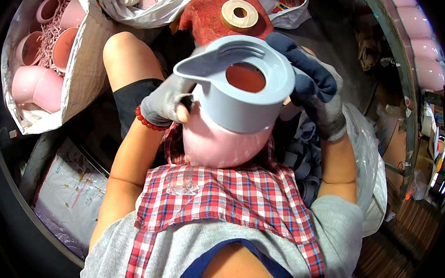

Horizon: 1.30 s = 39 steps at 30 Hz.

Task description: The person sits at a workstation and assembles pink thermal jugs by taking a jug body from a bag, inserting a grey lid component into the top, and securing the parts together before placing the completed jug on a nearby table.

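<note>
A pink jug body [223,149] with a grey-blue spout collar [241,110] on top is held above my lap, its spout pointing to the upper left. Through the round opening in the collar a reddish inside shows. My left hand [167,100], in a grey glove with a bare fingertip showing, is closed against the jug's left side beneath the spout. On the right side, my right hand [315,83], in a grey and navy glove, grips the jug at its collar. Part of that grip is hidden behind the jug.
A white woven bag [85,61] of pink shells stands at the far left. Ahead, a cream ring [228,17] lies on a red cloth-covered support [201,24]. Several grey-blue parts [306,159] fill a bag beside my right arm. Pink pieces [414,22] line the right edge.
</note>
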Motion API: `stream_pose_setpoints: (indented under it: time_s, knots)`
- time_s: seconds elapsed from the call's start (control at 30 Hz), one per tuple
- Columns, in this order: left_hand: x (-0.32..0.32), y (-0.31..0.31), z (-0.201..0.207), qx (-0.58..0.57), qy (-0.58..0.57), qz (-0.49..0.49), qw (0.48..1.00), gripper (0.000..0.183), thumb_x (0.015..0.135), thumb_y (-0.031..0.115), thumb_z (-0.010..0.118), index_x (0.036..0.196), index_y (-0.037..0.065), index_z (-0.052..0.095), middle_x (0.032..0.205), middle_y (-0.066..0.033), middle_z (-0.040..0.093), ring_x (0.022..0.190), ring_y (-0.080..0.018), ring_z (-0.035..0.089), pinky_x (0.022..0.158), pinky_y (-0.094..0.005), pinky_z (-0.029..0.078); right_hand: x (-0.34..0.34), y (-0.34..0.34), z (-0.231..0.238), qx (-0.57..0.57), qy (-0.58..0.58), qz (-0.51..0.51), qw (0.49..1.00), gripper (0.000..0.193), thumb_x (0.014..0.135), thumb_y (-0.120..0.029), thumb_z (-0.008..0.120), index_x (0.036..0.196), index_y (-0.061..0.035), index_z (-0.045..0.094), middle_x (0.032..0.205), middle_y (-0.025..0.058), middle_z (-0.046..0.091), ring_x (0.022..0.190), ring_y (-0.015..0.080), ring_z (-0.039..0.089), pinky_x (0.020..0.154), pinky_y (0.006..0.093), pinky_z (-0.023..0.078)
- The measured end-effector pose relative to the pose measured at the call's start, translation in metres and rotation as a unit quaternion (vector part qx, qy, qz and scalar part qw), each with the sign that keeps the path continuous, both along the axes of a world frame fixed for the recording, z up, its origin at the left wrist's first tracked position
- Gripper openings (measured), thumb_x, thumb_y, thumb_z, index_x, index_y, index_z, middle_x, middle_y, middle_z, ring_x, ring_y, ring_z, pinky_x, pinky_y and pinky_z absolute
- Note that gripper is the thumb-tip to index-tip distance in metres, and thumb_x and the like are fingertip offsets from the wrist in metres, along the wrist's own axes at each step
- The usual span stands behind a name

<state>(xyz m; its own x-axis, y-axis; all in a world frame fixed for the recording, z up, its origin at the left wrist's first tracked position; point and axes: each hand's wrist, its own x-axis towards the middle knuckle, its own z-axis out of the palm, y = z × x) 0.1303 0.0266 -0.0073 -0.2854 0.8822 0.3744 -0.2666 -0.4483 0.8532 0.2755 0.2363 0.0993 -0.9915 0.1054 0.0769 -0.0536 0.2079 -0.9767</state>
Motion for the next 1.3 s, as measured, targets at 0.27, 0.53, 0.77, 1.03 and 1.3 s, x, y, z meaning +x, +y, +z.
stream_pose_setpoints:
  time_s: [0.27,0.53,0.77,1.03,1.3]
  knots:
    - [0.011,0.018,0.051,-0.105,0.081,0.097,0.986,0.100,0.056,0.032,0.089,0.137,0.001,0.038,0.140,-0.0123,0.038,0.128,-0.0222,0.038,0.107,-0.0366,0.029,0.000,0.008,-0.032,-0.034,0.040,-0.001,0.999,0.051,0.088,-0.024,0.063,0.128,0.0050,0.050,0.128,0.0134,0.055,0.116,0.0180,0.052,0.097,0.0275,0.039]
    - [0.012,0.025,0.051,-0.143,0.111,0.052,0.982,0.100,0.056,0.035,0.087,0.135,-0.001,0.037,0.133,-0.0103,0.046,0.124,-0.0199,0.042,0.106,-0.0357,0.029,0.017,-0.004,-0.035,-0.062,0.017,-0.049,0.997,0.049,0.092,-0.023,0.059,0.130,0.0052,0.048,0.131,0.0144,0.052,0.118,0.0177,0.049,0.098,0.0276,0.038]
    - [0.014,0.017,0.044,-0.124,0.085,0.026,0.988,0.093,0.059,0.023,0.087,0.135,0.000,0.040,0.135,-0.0102,0.041,0.125,-0.0202,0.040,0.106,-0.0364,0.029,0.031,-0.016,-0.032,-0.082,0.043,-0.065,0.994,0.045,0.087,-0.005,0.062,0.129,0.0051,0.048,0.133,0.0162,0.050,0.121,0.0203,0.048,0.101,0.0308,0.039]
    - [0.021,0.024,0.037,-0.144,0.056,0.053,0.987,0.093,0.062,0.028,0.086,0.136,0.000,0.038,0.136,-0.0095,0.039,0.125,-0.0198,0.039,0.105,-0.0348,0.029,0.027,-0.008,-0.065,-0.186,0.082,-0.083,0.976,0.042,0.087,-0.004,0.061,0.127,0.0044,0.051,0.130,0.0139,0.053,0.117,0.0178,0.051,0.099,0.0294,0.042]
    - [0.028,0.010,0.056,-0.198,0.044,0.053,0.978,0.117,0.054,0.047,0.088,0.140,-0.002,0.026,0.134,-0.0113,0.043,0.125,-0.0216,0.040,0.107,-0.0369,0.028,0.035,-0.035,-0.040,-0.189,0.139,-0.123,0.964,0.045,0.081,-0.001,0.068,0.124,0.0023,0.054,0.120,0.0118,0.061,0.105,0.0141,0.059,0.089,0.0274,0.049]
